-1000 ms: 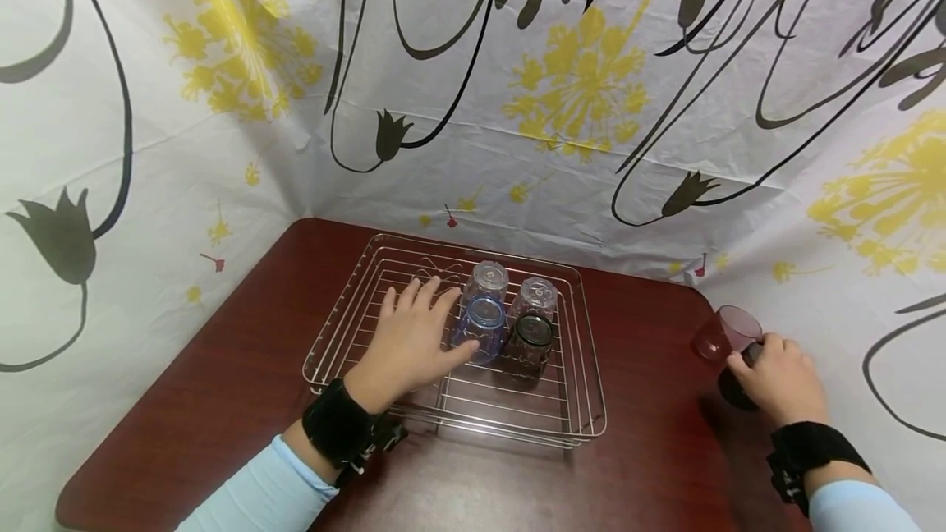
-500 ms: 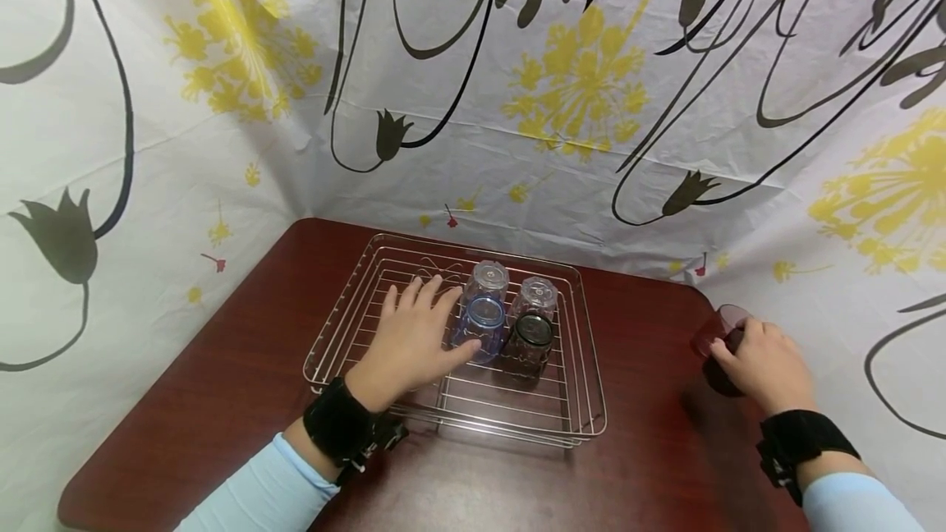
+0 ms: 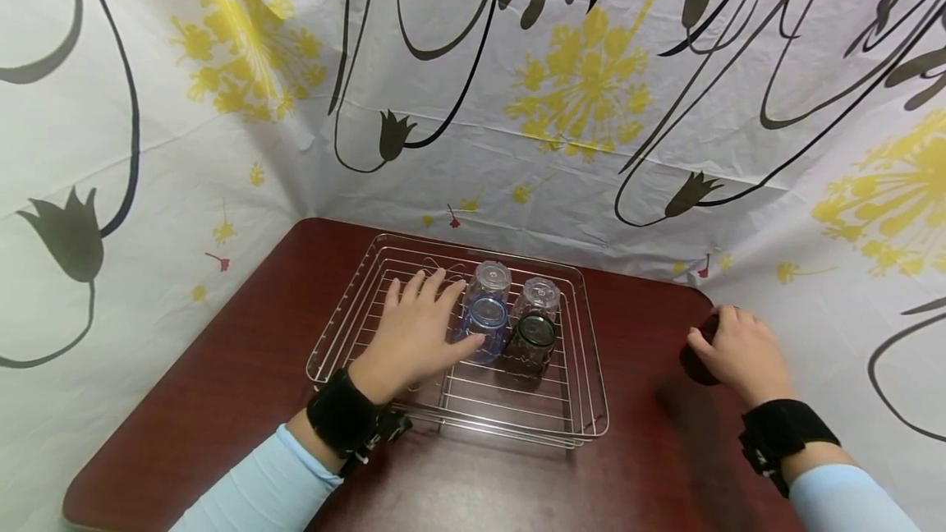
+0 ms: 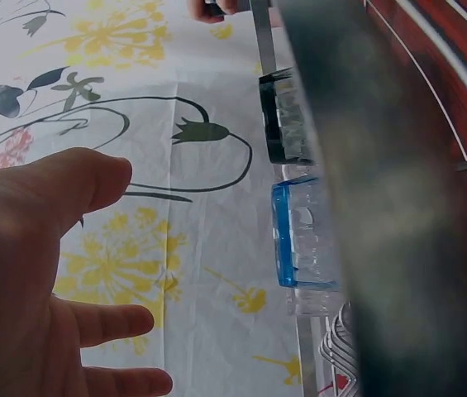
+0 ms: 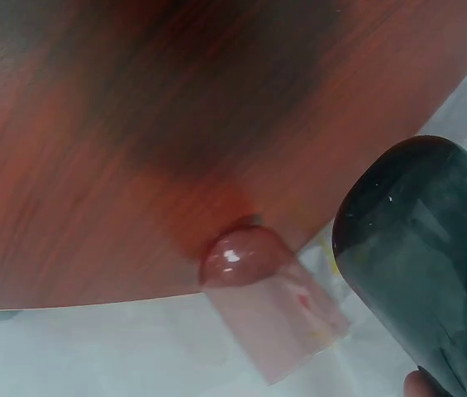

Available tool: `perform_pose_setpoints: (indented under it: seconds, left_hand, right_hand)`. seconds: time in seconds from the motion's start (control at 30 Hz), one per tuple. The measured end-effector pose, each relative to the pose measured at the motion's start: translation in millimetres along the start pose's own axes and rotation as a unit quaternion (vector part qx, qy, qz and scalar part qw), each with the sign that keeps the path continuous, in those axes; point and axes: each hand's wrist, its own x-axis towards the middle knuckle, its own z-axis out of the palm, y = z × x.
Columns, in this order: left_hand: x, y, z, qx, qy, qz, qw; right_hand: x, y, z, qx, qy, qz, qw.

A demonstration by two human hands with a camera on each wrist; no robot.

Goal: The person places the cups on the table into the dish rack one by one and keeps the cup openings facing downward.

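Observation:
My right hand (image 3: 746, 355) grips a dark, see-through glass (image 3: 696, 361) above the right side of the table. In the right wrist view this glass (image 5: 423, 248) shows its rounded base, and a fingertip touches it. A pink glass (image 5: 250, 285) stands on the table near its edge; in the head view the right hand hides it. Over the wire rack (image 3: 597, 388), my left hand (image 3: 410, 343) is spread with nothing in it. Its thumb is near an upside-down blue glass (image 3: 484, 343). Beside that, a dark glass (image 3: 530, 351) also stands upside down.
Two clear glasses (image 3: 491, 276) sit upside down at the back of the rack. The rack rests on a dark red table (image 3: 650, 450). A patterned white sheet (image 3: 443, 187) hangs behind the table and along its sides.
My right hand has moved left with the dark glass, away from the table's right edge. The pink glass has passed out of sight behind it. The left hand has hardly moved.

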Motion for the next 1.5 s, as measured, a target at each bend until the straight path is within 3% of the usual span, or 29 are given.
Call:
perform_pose_setpoints:
  seconds: [0.47,1.5]
  left_hand:
    - [8.1,5.8,-10.1,-0.001,-0.005,0.001,1.0]
    - [21.6,21.2,-17.0,0.016,-0.015,0.018,0.9996]
  right_hand:
    - [8,-42,-6,0.022,-0.019,-0.011,1.0]
    - [24,-105,-26,0.016,0.038,-0.091,0.995]
